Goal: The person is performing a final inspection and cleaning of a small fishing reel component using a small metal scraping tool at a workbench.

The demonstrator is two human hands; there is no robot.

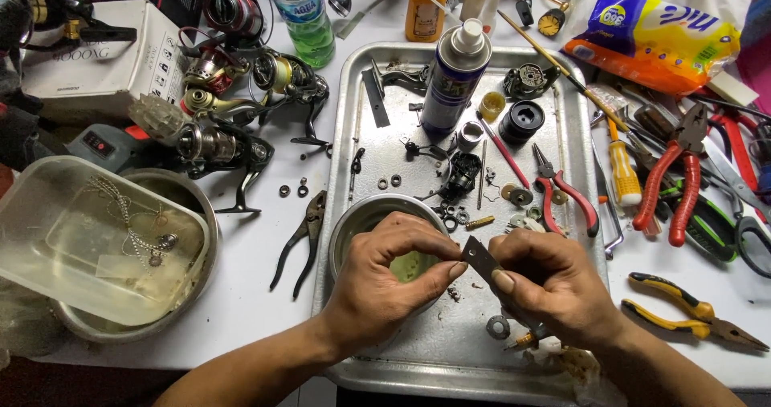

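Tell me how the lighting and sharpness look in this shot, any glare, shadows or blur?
Head view: even overhead light, soft short shadows under the left hand and right hand; mild glare on the metal tray and the clear plastic container; the centre is sharp, including the small metal blade pinched between both hands; slight wide-angle bending and softness toward the edges, such as the reels upper left.

Red-handled pliers (673, 176), a spray can (452, 78) and fishing reels (241, 94) lie on the white counter (257, 295).
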